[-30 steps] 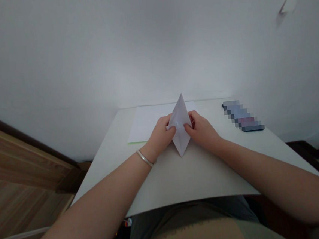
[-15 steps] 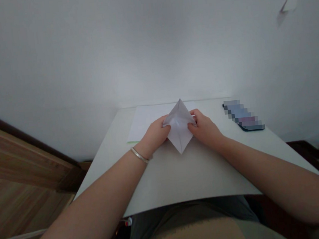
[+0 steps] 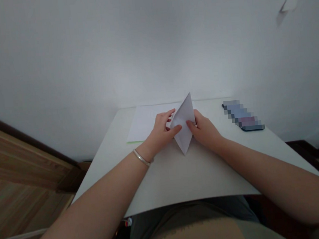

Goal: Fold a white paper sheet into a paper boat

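Note:
A folded sheet of white paper [image 3: 184,119], shaped like a kite with one point up and one down, is held tilted above the table. My right hand [image 3: 205,127] pinches its right side, thumb on the near face and fingers behind. At the left edge, my left hand [image 3: 164,128] has its thumb laid on the near face. The other left fingers are spread behind the edge, partly hidden by the paper. A silver bangle [image 3: 141,157] circles my left wrist.
Flat white paper sheets [image 3: 143,123] with a green lower edge lie at the back of the white table [image 3: 190,180], against the wall. A phone [image 3: 243,116], its screen blurred, lies at the right. Wooden furniture [image 3: 21,178] stands to the left.
The folded paper has turned and leaned to the right, its upper point now higher. My left fingers have opened out and the left thumb has slid inward across the face.

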A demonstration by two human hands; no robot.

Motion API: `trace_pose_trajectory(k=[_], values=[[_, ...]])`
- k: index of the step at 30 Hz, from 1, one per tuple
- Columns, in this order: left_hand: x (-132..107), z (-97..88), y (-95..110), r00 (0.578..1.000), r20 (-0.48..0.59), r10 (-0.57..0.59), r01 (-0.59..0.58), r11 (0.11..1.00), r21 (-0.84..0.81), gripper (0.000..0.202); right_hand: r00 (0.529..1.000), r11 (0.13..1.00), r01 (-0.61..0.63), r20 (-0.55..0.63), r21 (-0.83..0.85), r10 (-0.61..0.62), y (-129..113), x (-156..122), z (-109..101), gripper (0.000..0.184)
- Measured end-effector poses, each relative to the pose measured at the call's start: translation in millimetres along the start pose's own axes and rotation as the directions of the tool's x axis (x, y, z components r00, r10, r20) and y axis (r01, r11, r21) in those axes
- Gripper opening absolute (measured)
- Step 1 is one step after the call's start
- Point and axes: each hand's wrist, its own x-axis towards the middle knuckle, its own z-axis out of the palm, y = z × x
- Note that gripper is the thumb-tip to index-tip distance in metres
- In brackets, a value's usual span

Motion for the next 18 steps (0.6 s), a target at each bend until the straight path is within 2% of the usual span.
trace_pose_trajectory(k=[3,5,8,13,15,18], values=[[0.5,-0.3,-10.5,0.998,0.053,0.041,-0.043,0.999,0.027,0.076,1.000,0.997,-0.017,-0.007,0.077,0.017,10.4,4.5,1.5,0.027],[1.9,-0.3,-17.0,0.998,0.041,0.056,-0.059,0.996,0.074,0.077,1.000,0.990,-0.017,0.000,0.141,0.017,19.2,8.6,2.1,0.026],[4.3,-0.5,-21.3,1.000,-0.002,0.009,-0.009,0.999,0.031,0.063,0.999,0.966,-0.028,0.023,0.257,0.023,29.7,13.5,2.9,0.025],[6.1,-2.8,-14.2,0.987,0.046,-0.152,0.156,0.984,-0.089,0.027,0.991,0.867,-0.128,0.088,0.482,0.098,37.1,17.9,5.2,0.030],[6.3,-3.4,-10.4,0.978,0.011,-0.209,0.209,0.966,-0.153,0.017,0.989,0.847,-0.142,0.032,0.512,0.147,37.3,19.1,4.4,0.035],[6.9,-2.5,-8.1,0.956,-0.037,-0.292,0.269,0.917,-0.296,0.012,0.972,0.864,-0.066,-0.162,0.500,0.169,33.8,18.9,-0.2,0.030]])
